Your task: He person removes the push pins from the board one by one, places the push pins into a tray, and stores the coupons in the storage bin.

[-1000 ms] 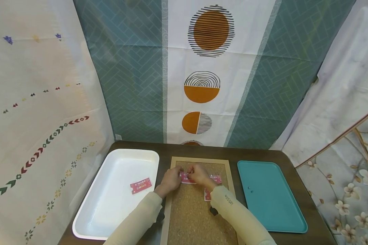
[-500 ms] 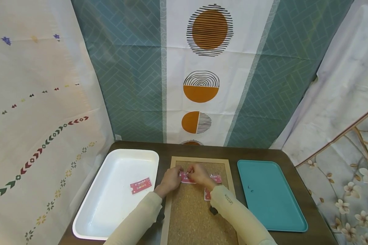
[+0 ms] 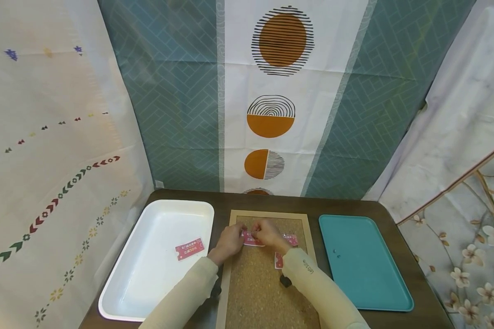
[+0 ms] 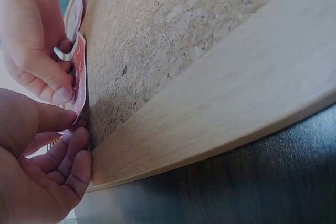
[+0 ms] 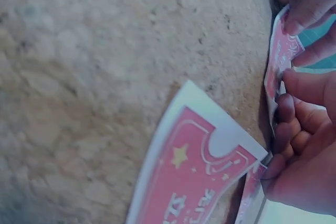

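Observation:
A pink coupon (image 3: pixel 253 238) lies against the upper part of a wood-framed corkboard (image 3: pixel 255 292). My left hand (image 3: pixel 230 240) pinches its left end, thumb on the face, as the left wrist view shows. My right hand (image 3: pixel 267 234) is bent over the coupon's middle, thumb and fingertips together on a small pushpin at its printed face; the fingers hide most of the pin. Two more pink coupons are on the board to the right: an upper one (image 3: pixel 291 240) partly behind the right hand, and a lower one (image 5: pixel 189 177) large in the right wrist view.
At left stands a white tray (image 3: pixel 127 274) with one pink coupon (image 3: pixel 190 249) in it. A teal tray (image 3: pixel 370 269) at right bears a few tiny clear pieces (image 3: pixel 336 254). All rest on a dark brown table (image 3: pixel 304 205) before hanging cloths.
The hands stay on the coupon almost unmoved; the right fingers shift very slightly over its face. The trays and the other coupons are unchanged.

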`<action>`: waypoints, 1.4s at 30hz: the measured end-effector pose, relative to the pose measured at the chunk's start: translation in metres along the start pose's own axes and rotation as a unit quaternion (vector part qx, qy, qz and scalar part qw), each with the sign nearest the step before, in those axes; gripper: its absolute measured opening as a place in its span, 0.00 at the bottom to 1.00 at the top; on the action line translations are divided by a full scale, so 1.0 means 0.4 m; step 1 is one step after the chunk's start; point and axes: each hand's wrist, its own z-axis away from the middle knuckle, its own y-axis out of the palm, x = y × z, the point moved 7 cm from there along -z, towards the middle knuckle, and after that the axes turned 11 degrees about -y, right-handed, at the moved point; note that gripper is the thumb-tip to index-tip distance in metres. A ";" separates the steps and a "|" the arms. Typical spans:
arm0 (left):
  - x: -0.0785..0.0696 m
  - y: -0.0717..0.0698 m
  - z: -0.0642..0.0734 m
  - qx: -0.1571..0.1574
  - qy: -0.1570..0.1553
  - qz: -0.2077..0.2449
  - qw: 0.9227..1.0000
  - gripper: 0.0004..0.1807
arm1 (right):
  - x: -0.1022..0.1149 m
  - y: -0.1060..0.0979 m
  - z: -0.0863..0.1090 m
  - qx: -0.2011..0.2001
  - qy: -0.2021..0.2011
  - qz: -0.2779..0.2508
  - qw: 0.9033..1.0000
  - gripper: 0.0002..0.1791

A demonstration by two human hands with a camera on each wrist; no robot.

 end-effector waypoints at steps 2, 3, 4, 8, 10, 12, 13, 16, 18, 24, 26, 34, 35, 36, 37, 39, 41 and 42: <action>-0.001 -0.001 0.001 0.000 0.000 0.001 1.000 0.14 | 0.004 -0.003 0.001 0.006 0.001 -0.013 1.000 0.05; -0.001 -0.002 0.002 0.001 0.000 0.002 1.000 0.14 | 0.006 -0.004 0.004 0.011 0.004 -0.018 1.000 0.05; 0.000 -0.002 0.002 0.001 -0.001 0.004 1.000 0.14 | 0.007 -0.005 0.006 0.015 0.005 -0.021 1.000 0.04; 0.003 -0.002 0.000 0.006 0.002 0.014 1.000 0.14 | 0.012 -0.016 0.013 0.036 -0.002 -0.028 0.999 0.04; 0.004 -0.002 -0.001 0.010 0.000 0.021 1.000 0.14 | 0.013 -0.022 0.015 0.043 -0.012 -0.032 0.999 0.03; 0.005 -0.003 -0.001 0.011 0.002 0.023 1.000 0.14 | 0.013 -0.027 0.014 0.048 -0.027 -0.031 0.998 0.03; 0.004 -0.004 -0.001 0.012 0.003 0.024 1.000 0.14 | 0.012 -0.028 0.014 0.051 -0.033 -0.031 0.998 0.02; 0.002 -0.008 0.000 0.009 0.008 0.020 1.000 0.14 | 0.009 -0.031 0.016 0.059 -0.043 -0.036 0.997 0.03; -0.001 -0.012 0.002 0.006 0.012 0.019 1.000 0.15 | 0.008 -0.034 0.016 0.061 -0.051 -0.036 0.996 0.03; -0.004 -0.027 0.006 0.007 0.009 0.023 1.000 0.15 | -0.003 -0.047 0.023 0.049 -0.055 -0.044 0.996 0.03; -0.003 -0.030 0.006 0.007 0.005 0.025 1.000 0.15 | -0.007 -0.051 0.029 0.044 -0.053 -0.048 0.996 0.03; 0.000 -0.046 0.001 -0.010 0.012 0.025 1.000 0.14 | -0.012 -0.061 0.051 0.037 -0.045 -0.051 0.997 0.04; 0.001 -0.047 0.001 -0.009 0.009 0.026 1.000 0.14 | -0.014 -0.061 0.053 0.037 -0.040 -0.047 0.997 0.04; 0.003 -0.048 0.001 -0.009 0.005 0.027 1.000 0.15 | -0.015 -0.062 0.055 0.035 -0.040 -0.043 0.998 0.04; 0.003 -0.049 0.000 -0.009 0.004 0.028 1.000 0.15 | -0.016 -0.063 0.057 0.035 -0.040 -0.040 0.998 0.05; 0.005 -0.051 -0.001 -0.009 0.001 0.027 1.000 0.16 | -0.019 -0.063 0.060 0.033 -0.040 -0.031 0.998 0.05; 0.006 -0.054 -0.002 -0.007 -0.002 0.025 1.000 0.16 | -0.022 -0.065 0.062 0.030 -0.041 -0.023 0.998 0.06; 0.006 -0.056 -0.002 -0.007 -0.002 0.025 1.000 0.17 | -0.025 -0.065 0.063 0.028 -0.039 -0.024 0.999 0.05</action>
